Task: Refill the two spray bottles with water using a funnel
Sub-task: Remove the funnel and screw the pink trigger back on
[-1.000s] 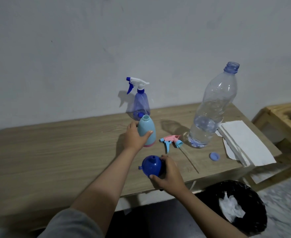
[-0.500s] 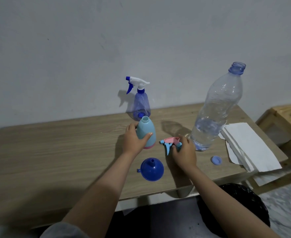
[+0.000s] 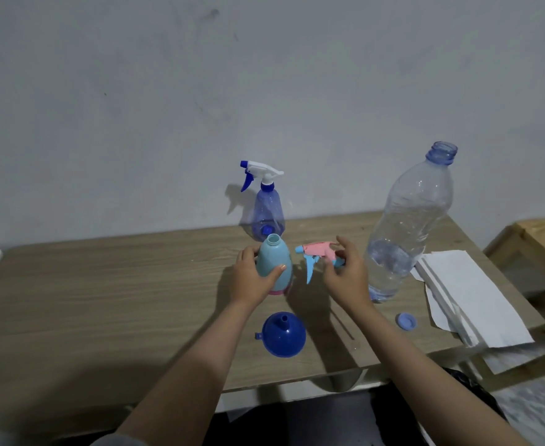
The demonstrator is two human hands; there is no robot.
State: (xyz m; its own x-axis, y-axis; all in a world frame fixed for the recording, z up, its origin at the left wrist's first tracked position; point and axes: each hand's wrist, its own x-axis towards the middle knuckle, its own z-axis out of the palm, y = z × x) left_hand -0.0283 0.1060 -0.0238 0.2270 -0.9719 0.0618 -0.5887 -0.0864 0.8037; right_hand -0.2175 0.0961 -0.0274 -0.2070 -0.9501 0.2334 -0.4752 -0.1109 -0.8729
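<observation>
A light-blue spray bottle with its top off stands upright on the wooden table; my left hand grips its body. My right hand pinches the pink and blue spray head and holds it in the air just right of that bottle's open neck. A blue funnel lies spout up on the table in front of the bottle. A translucent blue spray bottle with a white and blue trigger stands at the back by the wall. A large clear water bottle, uncapped and partly filled, stands to the right.
A small blue cap lies near the front right edge. A stack of white paper towels overhangs the right end of the table. A wooden piece of furniture stands further right. A dark bin is partly hidden under my right forearm.
My right hand left the funnel on the table, took the pink spray head and lifted it off the table toward the light-blue bottle. My left hand kept hold of the bottle.
</observation>
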